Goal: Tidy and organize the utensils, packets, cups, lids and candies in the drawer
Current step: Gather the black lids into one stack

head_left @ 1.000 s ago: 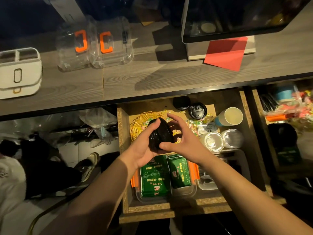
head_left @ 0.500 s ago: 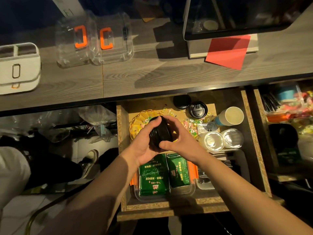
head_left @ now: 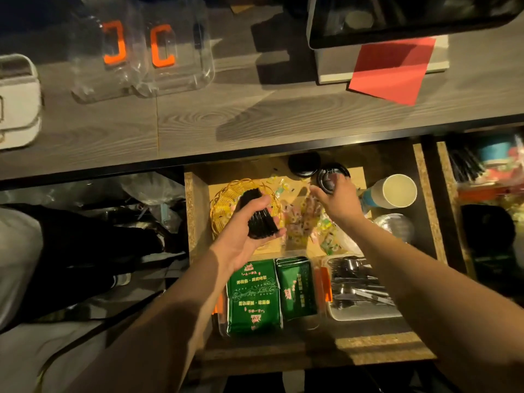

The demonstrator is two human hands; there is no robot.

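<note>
Resting, seemingly stacked, lids [head_left: 259, 215] in left grip [head_left: 246, 231]

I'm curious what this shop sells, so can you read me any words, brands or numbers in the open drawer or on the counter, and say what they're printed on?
Nothing reads clearly.
Green packets: pale printed characters and a red emblem, too blurred to read.
Second green packet stack: print on its side, also too blurred.
Clear containers on the counter: orange bracket-shaped pieces, apparently clasps rather than letters.
Red paper: no print visible.
Paper cup: no text visible.

Red paper [head_left: 392, 68] on counter [head_left: 198, 120], under monitor [head_left: 397, 18].
</note>
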